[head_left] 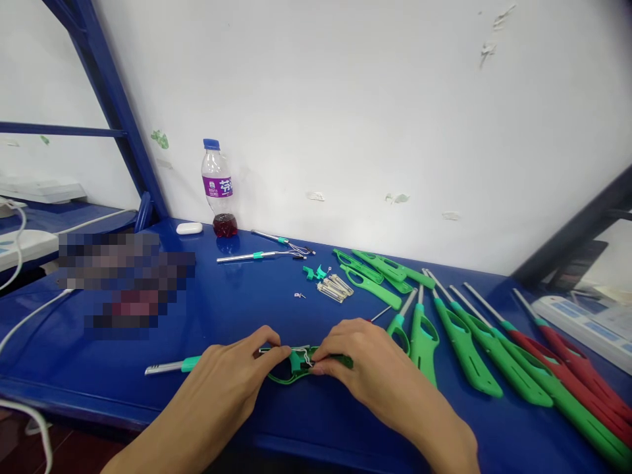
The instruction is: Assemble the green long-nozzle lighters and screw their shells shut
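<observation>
An opened green stick lighter (281, 380) lies near the table's front edge, with a teal trigger piece and white wires showing inside its shell. Its metal tube (165, 368) with a teal collar sticks out to the left. My left hand (237, 368) is closed, thumb and index finger pinching at the shell's upper edge by the wires. From the other side my right hand (358, 359) pinches inside the shell, where the wires meet a small dark part; the fingertips partly hide it. Behind my hands are loose teal triggers (316, 272), clear fuel tanks (336, 288) and empty green shells (370, 283).
Several assembled green lighters (464, 349) and red lighters (573, 362) lie in a row at right, beside a white power strip (587, 329). Two tubes with wires (257, 256), a drink bottle (218, 197) and a white case (189, 228) stand or lie near the wall.
</observation>
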Motion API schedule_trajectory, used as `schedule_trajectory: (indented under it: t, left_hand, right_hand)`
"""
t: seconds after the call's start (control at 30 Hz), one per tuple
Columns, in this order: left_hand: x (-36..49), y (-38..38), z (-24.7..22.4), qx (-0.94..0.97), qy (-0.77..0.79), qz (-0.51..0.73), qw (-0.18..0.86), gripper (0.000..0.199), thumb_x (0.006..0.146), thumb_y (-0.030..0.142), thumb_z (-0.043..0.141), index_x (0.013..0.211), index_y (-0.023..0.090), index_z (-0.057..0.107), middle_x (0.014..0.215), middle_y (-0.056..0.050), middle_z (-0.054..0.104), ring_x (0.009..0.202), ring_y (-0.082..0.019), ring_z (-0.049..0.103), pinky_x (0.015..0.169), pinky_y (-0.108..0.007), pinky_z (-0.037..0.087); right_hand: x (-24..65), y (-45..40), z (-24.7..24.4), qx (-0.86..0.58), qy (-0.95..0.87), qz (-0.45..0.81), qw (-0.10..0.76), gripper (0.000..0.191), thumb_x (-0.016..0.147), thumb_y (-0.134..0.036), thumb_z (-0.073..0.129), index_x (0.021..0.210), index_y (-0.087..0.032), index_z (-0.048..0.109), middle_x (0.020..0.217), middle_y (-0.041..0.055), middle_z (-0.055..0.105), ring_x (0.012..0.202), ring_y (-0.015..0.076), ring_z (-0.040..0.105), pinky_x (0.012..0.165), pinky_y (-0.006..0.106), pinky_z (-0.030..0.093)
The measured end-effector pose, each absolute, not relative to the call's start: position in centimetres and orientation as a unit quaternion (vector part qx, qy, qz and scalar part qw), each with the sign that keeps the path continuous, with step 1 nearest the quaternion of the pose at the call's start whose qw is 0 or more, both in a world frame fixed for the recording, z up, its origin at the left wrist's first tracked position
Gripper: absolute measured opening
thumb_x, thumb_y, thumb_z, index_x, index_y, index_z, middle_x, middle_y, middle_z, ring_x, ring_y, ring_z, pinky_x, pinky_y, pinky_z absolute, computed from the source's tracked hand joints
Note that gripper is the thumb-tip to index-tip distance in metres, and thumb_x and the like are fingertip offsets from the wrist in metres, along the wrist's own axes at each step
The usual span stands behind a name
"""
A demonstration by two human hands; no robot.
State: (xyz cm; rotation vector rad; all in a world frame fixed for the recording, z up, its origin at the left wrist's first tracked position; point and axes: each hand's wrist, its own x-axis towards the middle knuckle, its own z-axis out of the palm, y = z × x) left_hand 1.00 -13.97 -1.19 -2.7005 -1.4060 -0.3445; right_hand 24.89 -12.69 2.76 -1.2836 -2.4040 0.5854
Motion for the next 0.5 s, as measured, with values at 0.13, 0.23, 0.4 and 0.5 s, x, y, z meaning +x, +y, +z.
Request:
schedule_trajectory:
  t: [0.13, 0.23, 0.4, 0.5]
  left_hand:
    - [1.2, -14.7, -0.5, -0.877, -0.466, -0.119, 0.004, 0.04, 0.1, 0.006, 0.041, 0.119, 0.028, 0.068, 0.114, -0.004, 0.07, 0.077, -0.017, 0.074, 0.057, -0.024, 0.047]
    - [1.5, -15.3, 0.1, -0.872, -0.472, -0.127, -0.026, 0.028, 0.106, 0.018, 0.042, 0.116, 0.027, 0.067, 0.115, -0.004, 0.068, 0.08, -0.018, 0.073, 0.063, -0.026, 0.049]
    - [1.9, -15.5, 0.0, -0.869, -0.481, -0.115, -0.027, 0.02, 0.108, 0.027, 0.048, 0.118, 0.027, 0.065, 0.114, -0.005, 0.067, 0.087, -0.022, 0.073, 0.063, -0.029, 0.05]
    - [1.8, -15.4, -0.3, -0.873, -0.476, -0.105, -0.017, 0.021, 0.107, 0.024, 0.048, 0.119, 0.028, 0.065, 0.112, -0.005, 0.067, 0.086, -0.021, 0.073, 0.062, -0.026, 0.049]
  right_hand:
    - [24.8, -12.5, 2.6, -0.447, -0.854, 0.205, 0.17, 0.014, 0.099, -0.026, 0.07, 0.093, -0.028, 0.082, 0.089, -0.0027, 0.079, 0.088, 0.0198, 0.068, 0.083, 0.031, 0.043]
    - [24.8, -12.4, 2.3, -0.446, -0.856, 0.202, 0.165, 0.013, 0.098, -0.024, 0.072, 0.09, -0.027, 0.082, 0.088, -0.0026, 0.078, 0.088, 0.0196, 0.067, 0.081, 0.031, 0.042]
    - [24.7, -12.4, 2.0, -0.449, -0.854, 0.197, 0.174, 0.011, 0.096, -0.022, 0.074, 0.087, -0.026, 0.078, 0.087, -0.0046, 0.076, 0.086, 0.0179, 0.066, 0.08, 0.03, 0.04]
    - [24.7, -12.4, 2.0, -0.457, -0.849, 0.198, 0.179, 0.007, 0.096, -0.022, 0.074, 0.09, -0.027, 0.075, 0.09, -0.0054, 0.075, 0.087, 0.0178, 0.065, 0.079, 0.029, 0.04]
